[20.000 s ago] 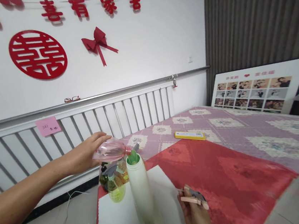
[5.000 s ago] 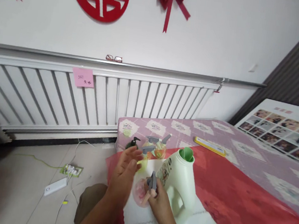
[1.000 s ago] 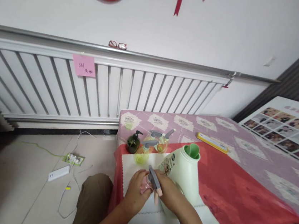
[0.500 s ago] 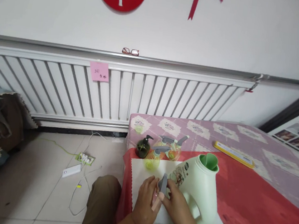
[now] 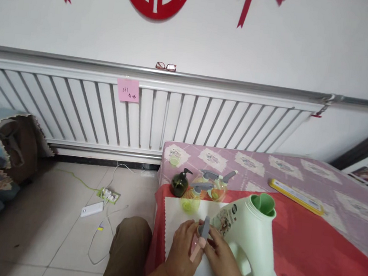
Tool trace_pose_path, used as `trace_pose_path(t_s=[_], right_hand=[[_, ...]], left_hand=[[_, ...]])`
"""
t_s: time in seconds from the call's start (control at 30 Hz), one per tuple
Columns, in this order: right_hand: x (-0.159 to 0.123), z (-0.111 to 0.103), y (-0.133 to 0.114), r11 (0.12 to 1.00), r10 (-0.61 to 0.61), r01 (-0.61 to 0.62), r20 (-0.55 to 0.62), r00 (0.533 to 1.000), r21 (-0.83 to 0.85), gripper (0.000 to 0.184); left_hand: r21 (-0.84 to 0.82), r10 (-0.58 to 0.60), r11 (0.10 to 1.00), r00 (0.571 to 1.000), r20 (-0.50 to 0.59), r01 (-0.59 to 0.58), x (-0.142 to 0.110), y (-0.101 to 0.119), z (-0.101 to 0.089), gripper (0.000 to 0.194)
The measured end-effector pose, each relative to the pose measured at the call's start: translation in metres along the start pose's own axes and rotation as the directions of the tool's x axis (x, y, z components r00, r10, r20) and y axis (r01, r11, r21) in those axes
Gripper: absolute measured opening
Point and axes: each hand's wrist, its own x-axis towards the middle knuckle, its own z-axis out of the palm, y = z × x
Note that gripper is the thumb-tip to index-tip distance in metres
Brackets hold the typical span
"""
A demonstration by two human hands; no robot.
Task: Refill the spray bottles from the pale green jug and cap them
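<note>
In front of me at the table's near edge, my left hand [image 5: 183, 246] is wrapped around a small pink spray bottle [image 5: 196, 242]. Its grey and pink trigger head [image 5: 205, 230] sticks up between my hands. My right hand [image 5: 220, 255] is closed against the bottle's other side, its fingertips partly hidden behind the head. Close by on the right stands a large pale green jug [image 5: 260, 240] with an open green mouth. Behind my hands are a yellow spray bottle [image 5: 191, 203], another clear-yellow spray bottle [image 5: 219, 190] and a dark pump bottle [image 5: 179, 184].
A white mat [image 5: 172, 210] lies on a red cloth [image 5: 311, 241] over a purple patterned tablecloth [image 5: 250, 165]. A long yellow-edged box [image 5: 297, 197] rests at the right. Beyond is a white radiator [image 5: 159, 117]. Left on the floor are a power strip [image 5: 108, 195] and cables.
My right thumb has come off the pink end of the trigger head, and the right fingers sit lower. The whole view has shifted slightly; the bottle stays between my hands.
</note>
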Motion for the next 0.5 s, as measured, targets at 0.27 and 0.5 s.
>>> trace_pose_path(t_s=[0.27,0.5], right_hand=[[0.008,0.010,0.009,0.997,0.077,-0.078,-0.151,0.986,-0.001,0.024],[0.018,0.011,0.032,0.990,0.139,-0.135,-0.240,0.961,0.033,0.033]], left_hand=[[0.087,-0.009,0.996,0.998,0.057,0.004,0.006,0.018,-0.009,0.062],[0.067,0.009,0.998,0.997,0.076,-0.014,0.018,0.012,-0.010,0.062]])
